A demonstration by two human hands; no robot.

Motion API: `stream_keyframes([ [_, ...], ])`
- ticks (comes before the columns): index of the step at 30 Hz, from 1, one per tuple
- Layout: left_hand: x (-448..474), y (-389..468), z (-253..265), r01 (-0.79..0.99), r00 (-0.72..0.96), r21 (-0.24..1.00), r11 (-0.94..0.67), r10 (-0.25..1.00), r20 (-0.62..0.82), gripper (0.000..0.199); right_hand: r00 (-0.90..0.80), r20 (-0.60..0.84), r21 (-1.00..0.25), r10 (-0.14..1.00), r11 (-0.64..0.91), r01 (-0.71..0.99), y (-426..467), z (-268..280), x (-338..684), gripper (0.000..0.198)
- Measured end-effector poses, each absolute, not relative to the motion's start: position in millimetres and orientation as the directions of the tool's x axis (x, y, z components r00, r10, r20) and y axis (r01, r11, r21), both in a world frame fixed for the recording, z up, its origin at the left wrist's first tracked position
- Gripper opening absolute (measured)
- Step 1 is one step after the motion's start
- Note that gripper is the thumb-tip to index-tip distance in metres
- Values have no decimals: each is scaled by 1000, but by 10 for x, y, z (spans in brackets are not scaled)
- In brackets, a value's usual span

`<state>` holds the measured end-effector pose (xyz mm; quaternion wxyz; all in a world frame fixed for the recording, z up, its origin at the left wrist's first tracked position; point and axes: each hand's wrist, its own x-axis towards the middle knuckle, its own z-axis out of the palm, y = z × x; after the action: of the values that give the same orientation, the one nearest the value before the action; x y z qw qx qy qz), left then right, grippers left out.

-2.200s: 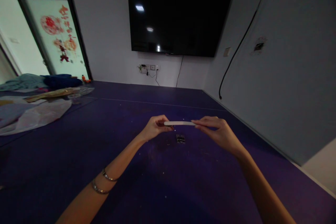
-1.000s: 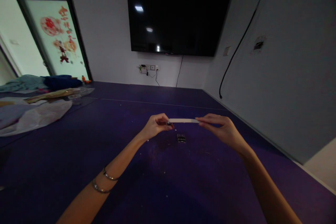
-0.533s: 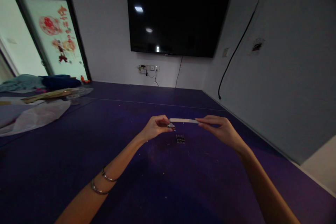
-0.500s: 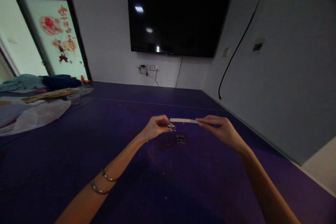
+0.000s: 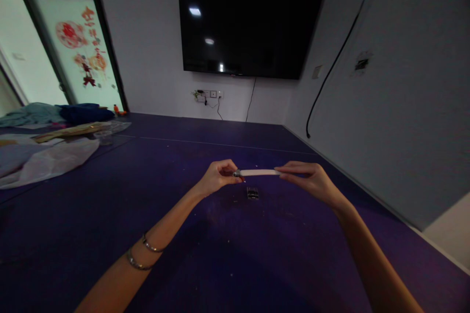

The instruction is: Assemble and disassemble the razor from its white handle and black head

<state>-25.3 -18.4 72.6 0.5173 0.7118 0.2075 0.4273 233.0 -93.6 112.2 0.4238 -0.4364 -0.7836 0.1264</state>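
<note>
My left hand [image 5: 220,177] pinches a small shiny metal piece [image 5: 237,173] between thumb and fingers; its exact kind is too small to make out. A slim cream-white strip [image 5: 259,172] runs level from that piece across to my right hand [image 5: 306,178], whose thumb and fingertips are closed on its right end. The strip's left end meets the metal piece at my left fingertips. Whether the two are joined I cannot tell. Just below the strip, a small dark, clear-edged box-like object [image 5: 252,193] lies on the purple surface [image 5: 235,244].
To the left lie crumpled clear plastic sheets [image 5: 73,159] and folded blue cloth [image 5: 86,113]. A black cable [image 5: 332,66] hangs down the right wall. A large television [image 5: 253,27] is mounted on the far wall, above sockets [image 5: 209,94] with cords.
The strip has come down slightly, and its left end now lines up with the metal piece, where before it sat above it. My left hand has barely moved.
</note>
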Motion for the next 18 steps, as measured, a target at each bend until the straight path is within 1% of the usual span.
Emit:
stream_keyframes([
  [4, -254, -170, 711, -176, 566, 906, -384, 713, 412, 20, -223, 563, -572, 796, 570, 589, -929, 1120, 2348, 24],
  [9, -253, -165, 704, -159, 550, 910, -383, 731, 404, 21, -270, 548, -577, 792, 592, 563, -915, 1116, 2348, 23],
  [14, -247, -179, 716, -177, 564, 910, -374, 719, 406, 21, -223, 569, -578, 791, 578, 576, -905, 1103, 2360, 24],
  [18, -242, -186, 722, -173, 540, 915, -365, 742, 398, 21, -270, 559, -577, 784, 602, 552, -905, 1099, 2346, 23],
])
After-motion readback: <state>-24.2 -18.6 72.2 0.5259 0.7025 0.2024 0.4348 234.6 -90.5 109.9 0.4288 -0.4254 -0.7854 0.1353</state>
